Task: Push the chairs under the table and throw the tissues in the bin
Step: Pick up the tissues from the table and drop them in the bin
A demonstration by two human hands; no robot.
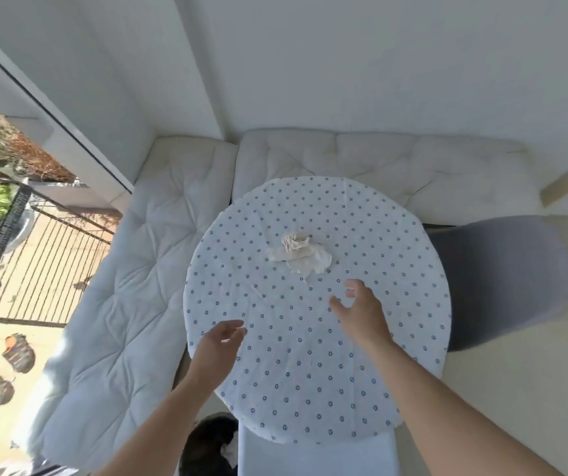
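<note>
I have both hands out over the round table (310,372), and the tissues (301,255) lie in a crumpled heap near its middle, on the dotted cloth, a little beyond my right hand (358,312). That hand is open, fingers spread and pointing at the heap, holding nothing and not yet touching it. My left hand (219,341) is open too, loosely curled, hanging over the near left edge of the table, well apart from the tissues. I judge the heap to be next to weightless, soft and easily squashed, with loose flaps that may trail or drop a piece if I pinch only one corner. I would close the fingers over the whole bunch from above, around the balled part at the top, gathering the flat sheet beneath it into the same grip. The cloth under it looks thin and may ruck up if I drag, so a lift straight up seems safer. The grey chair (509,280) on the right appears tucked part way under the table. A dark bin (207,444) shows at the near left, below my left arm, something white in it.
</note>
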